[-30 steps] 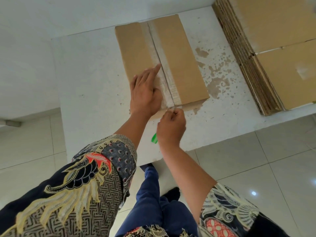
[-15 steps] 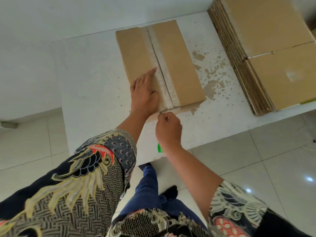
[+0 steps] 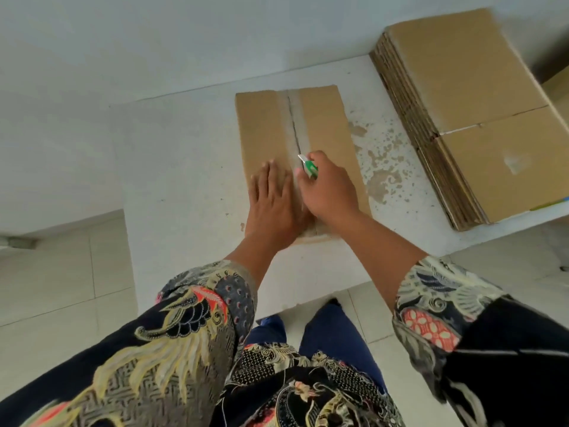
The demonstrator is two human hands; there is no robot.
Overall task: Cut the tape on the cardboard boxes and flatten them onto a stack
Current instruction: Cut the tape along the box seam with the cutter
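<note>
Head view: left hand flat, fingers straight, pressing cardboard box on white table. Right hand grips green box cutter, blade at taped centre seam. Flattened stack right, apart.

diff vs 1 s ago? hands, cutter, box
The right hand has moved from the box's near edge up onto the taped seam, its green cutter now pointing along the seam. The left hand stays flat on the cardboard box, now lower on the left flap. The box and the flattened stack stay on the table.
</note>
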